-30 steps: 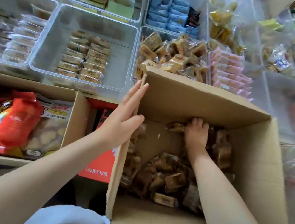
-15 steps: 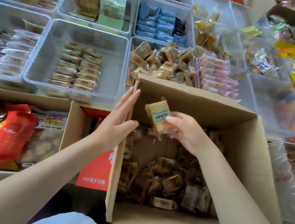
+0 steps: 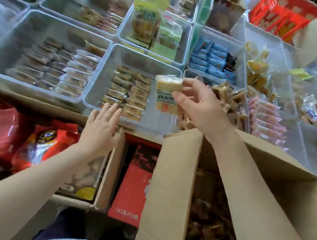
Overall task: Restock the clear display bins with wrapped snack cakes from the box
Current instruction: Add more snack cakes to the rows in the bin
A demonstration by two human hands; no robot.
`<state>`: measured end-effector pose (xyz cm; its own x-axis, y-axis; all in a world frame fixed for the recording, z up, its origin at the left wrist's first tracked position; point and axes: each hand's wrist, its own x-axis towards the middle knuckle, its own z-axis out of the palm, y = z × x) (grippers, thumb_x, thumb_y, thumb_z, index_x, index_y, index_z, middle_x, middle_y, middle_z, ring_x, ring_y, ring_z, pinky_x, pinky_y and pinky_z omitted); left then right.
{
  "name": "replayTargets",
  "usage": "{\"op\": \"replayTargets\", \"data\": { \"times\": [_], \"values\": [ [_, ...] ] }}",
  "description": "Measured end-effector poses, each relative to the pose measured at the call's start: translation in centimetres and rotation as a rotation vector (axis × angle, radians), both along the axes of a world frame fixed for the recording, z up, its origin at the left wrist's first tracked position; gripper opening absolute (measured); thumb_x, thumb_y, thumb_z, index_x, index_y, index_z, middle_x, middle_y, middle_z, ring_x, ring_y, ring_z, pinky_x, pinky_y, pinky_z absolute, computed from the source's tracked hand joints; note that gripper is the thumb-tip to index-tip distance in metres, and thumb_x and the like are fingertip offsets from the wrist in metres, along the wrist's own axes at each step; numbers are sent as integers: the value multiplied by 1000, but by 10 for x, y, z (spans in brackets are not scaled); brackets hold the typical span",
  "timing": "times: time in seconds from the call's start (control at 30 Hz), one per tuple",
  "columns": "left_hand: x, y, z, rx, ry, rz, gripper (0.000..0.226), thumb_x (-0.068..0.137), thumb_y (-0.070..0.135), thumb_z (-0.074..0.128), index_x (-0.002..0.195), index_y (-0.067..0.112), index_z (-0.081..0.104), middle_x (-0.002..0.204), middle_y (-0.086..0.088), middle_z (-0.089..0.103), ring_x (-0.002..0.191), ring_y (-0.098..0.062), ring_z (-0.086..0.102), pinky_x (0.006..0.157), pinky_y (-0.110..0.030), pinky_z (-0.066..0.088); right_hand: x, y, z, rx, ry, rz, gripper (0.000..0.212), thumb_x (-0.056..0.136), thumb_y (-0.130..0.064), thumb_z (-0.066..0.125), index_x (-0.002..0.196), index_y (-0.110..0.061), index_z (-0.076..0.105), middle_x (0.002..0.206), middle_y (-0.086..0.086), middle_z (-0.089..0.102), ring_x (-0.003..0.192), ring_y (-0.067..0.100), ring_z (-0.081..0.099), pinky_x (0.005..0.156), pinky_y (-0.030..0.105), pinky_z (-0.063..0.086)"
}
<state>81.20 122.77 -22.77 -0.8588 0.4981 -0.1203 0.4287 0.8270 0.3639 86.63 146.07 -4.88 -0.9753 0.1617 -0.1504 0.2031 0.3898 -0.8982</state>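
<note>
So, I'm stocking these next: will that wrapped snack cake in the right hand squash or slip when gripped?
The wrapped snack cake probably feels light, since the right hand holds it by a few fingers. Its glossy film looks somewhat slippery. The cake keeps a blocky shape, so it seems fairly firm, though likely crushable under a hard squeeze.

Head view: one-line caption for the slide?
Right hand lifts a wrapped snack cake from the cardboard box toward a clear bin; left hand open.
</note>
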Motion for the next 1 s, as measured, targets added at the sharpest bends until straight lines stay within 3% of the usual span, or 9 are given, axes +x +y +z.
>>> {"op": "replayTargets", "data": {
  "times": [0.13,0.2,0.27,0.37,0.47,0.57,0.7,0.87,1.0],
  "values": [
    [-22,-30,-19,-189,-9,-110,88,96,44,46,161,23,-9,169,3,-10,155,-19,-15,124,-49,-5,-71,-36,-45,980,-147,202,18,98,-23,56,116,-22,59,115,3,63,110,25,58,89,39,44],
    [-26,-34,-22,-202,-18,-145,89,97,49,44,160,22,-13,168,3,-16,154,-18,-19,124,-49,-8,-94,-48,-76,1244,-356,306,24,98,-14,49,119,-18,60,123,8,61,119,31,55,91,41,42],
    [-25,-34,-22,-187,-45,-148,90,96,50,42,160,21,-15,167,3,-19,152,-19,-23,123,-49,-11,-106,-56,-109,1336,-547,406,31,96,-6,49,123,-12,62,128,9,61,121,32,57,91,40,46],
    [-23,-33,-22,-178,-85,-129,93,94,53,41,159,20,-18,165,2,-25,151,-19,-28,123,-50,-12,-114,-54,-149,1246,-707,470,32,97,-3,48,126,-9,62,130,9,61,120,31,59,90,39,49],
    [-22,-32,-22,-162,-120,-123,95,93,56,41,159,20,-18,165,1,-26,150,-20,-30,123,-51,-11,-120,-48,-169,1079,-829,497,32,101,-14,50,129,-9,64,130,8,63,116,29,61,93,33,51],
    [-23,-33,-23,-153,-135,-130,95,94,57,40,158,20,-20,164,1,-28,148,-20,-32,123,-51,-11,-121,-37,-182,966,-858,454,34,101,-32,55,120,-9,71,120,6,70,108,28,63,94,31,50],
    [-24,-35,-21,-156,-155,-148,95,94,57,40,158,20,-20,163,1,-30,148,-19,-33,124,-51,-9,-119,-32,-196,855,-862,376,35,99,-37,59,118,-11,73,120,5,70,111,26,62,95,29,46],
    [-27,-33,-14,-140,-175,-151,93,94,55,43,160,22,-13,166,2,-24,151,-18,-27,125,-49,-6,-114,-28,-168,742,-758,352,39,100,-38,54,120,-9,70,116,2,67,100,22,59,88,30,48],
    [-24,-17,2,-104,-255,-36,86,97,53,47,162,16,4,169,-3,-11,154,-22,-17,125,-47,0,-82,-22,-80,631,-359,179,30,100,-34,53,108,-15,74,105,0,70,97,18,62,87,35,51]
  ]
}}
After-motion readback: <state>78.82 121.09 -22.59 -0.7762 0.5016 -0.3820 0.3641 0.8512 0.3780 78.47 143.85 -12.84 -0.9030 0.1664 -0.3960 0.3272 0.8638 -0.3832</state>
